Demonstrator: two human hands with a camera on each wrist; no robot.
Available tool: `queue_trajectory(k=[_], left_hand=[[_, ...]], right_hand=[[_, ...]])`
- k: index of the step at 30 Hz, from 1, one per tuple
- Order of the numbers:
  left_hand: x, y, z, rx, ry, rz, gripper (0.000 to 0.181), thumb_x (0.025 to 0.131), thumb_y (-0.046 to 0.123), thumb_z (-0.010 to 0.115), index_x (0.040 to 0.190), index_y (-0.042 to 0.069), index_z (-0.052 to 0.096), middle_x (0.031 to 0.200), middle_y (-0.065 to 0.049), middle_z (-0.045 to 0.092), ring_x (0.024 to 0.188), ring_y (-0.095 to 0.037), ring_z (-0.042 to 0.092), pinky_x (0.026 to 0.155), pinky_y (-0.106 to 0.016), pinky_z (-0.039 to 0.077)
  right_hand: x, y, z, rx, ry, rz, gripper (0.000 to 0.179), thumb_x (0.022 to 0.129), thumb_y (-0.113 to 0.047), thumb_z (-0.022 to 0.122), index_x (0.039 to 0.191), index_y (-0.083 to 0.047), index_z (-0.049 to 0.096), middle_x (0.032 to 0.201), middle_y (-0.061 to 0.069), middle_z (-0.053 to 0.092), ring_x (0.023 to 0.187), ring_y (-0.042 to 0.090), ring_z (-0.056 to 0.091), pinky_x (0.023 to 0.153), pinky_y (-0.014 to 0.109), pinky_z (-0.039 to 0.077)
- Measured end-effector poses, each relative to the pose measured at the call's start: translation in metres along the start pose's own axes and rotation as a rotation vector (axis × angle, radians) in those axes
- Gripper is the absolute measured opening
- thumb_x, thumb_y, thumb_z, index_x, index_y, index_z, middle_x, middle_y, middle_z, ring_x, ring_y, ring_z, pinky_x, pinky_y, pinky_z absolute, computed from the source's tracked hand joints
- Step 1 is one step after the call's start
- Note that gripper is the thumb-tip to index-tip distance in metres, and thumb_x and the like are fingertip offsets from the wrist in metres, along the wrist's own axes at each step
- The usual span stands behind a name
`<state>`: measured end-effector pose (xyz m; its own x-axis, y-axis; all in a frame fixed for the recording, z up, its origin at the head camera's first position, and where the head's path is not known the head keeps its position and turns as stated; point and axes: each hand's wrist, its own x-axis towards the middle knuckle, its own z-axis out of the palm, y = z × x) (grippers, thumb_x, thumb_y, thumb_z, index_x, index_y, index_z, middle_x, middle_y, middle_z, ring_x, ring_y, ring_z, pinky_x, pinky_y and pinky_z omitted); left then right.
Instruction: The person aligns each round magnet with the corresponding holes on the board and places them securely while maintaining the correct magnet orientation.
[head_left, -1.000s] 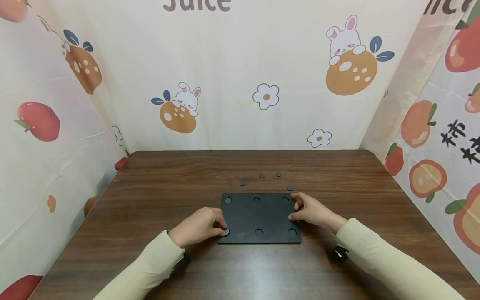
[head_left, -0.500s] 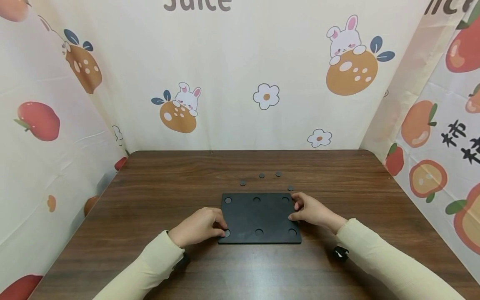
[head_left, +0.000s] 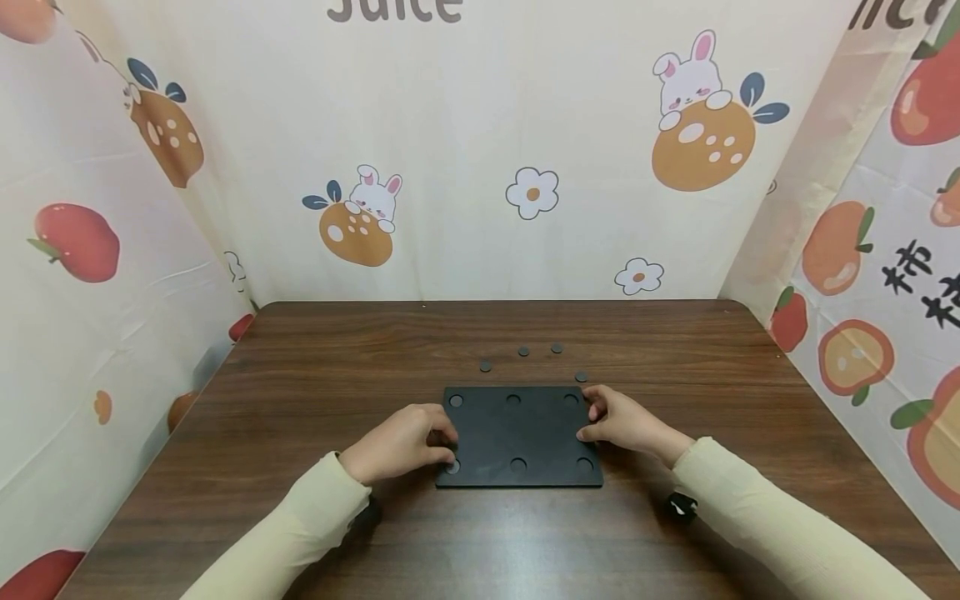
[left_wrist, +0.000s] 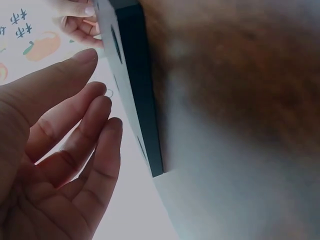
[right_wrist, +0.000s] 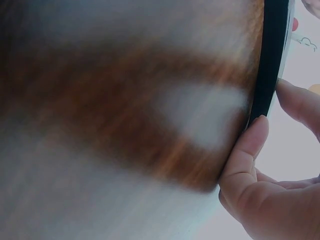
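A black rectangular board [head_left: 517, 433] lies on the table, with round recesses along its near and far edges. One small dark disc [head_left: 453, 467] sits in the near-left recess, and another disc [head_left: 456, 401] appears to fill the far-left one. My left hand [head_left: 401, 442] hovers at the board's left edge beside the near-left disc, thumb and fingers apart; the left wrist view shows nothing between them. At the board's right edge, my right hand [head_left: 626, 425] holds it with curled fingers, the thumb and a fingertip touching its edge, as the right wrist view shows.
Beyond the board, several loose discs [head_left: 523, 351] lie scattered on the brown wooden table [head_left: 337, 358]. A printed curtain [head_left: 465, 150] hangs behind the table and along both sides.
My left hand has let go of the disc at the near-left recess and drawn back slightly, its fingers spreading. The disc now lies in the recess. My right hand has stayed put.
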<state>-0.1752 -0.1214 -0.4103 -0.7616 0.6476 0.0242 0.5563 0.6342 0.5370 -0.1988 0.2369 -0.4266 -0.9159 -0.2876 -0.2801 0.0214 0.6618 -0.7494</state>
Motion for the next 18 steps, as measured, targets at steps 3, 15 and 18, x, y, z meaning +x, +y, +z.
queue_trajectory(k=[3,15,18], left_hand=[[0.004,-0.001,-0.003,-0.014,0.018,0.003,0.018,0.084,0.02,0.078,0.099,0.012,0.075,0.097,0.003,0.066,0.086,-0.014,0.062,0.072,-0.022,0.051],[0.032,-0.002,-0.015,-0.077,0.115,-0.085,0.029,0.088,0.02,0.075,0.113,0.006,0.071,0.108,-0.008,0.065,0.095,-0.023,0.063,0.079,-0.033,0.052],[0.04,-0.003,-0.016,-0.079,0.146,-0.101,0.031,0.089,0.021,0.074,0.115,0.006,0.07,0.111,-0.01,0.065,0.097,-0.023,0.062,0.082,-0.036,0.052]], right_hand=[[-0.001,0.0,-0.001,-0.007,-0.004,-0.005,0.078,0.081,-0.015,0.079,0.142,0.007,0.036,0.094,0.009,0.052,0.079,0.018,0.048,0.067,0.03,0.04],[0.0,0.002,-0.001,0.013,-0.006,0.004,0.077,0.082,-0.014,0.078,0.142,0.006,0.036,0.092,0.008,0.051,0.076,0.019,0.049,0.067,0.033,0.041],[0.0,0.001,0.0,0.017,-0.005,0.001,0.077,0.082,-0.014,0.078,0.143,0.006,0.036,0.092,0.008,0.05,0.076,0.019,0.049,0.068,0.033,0.041]])
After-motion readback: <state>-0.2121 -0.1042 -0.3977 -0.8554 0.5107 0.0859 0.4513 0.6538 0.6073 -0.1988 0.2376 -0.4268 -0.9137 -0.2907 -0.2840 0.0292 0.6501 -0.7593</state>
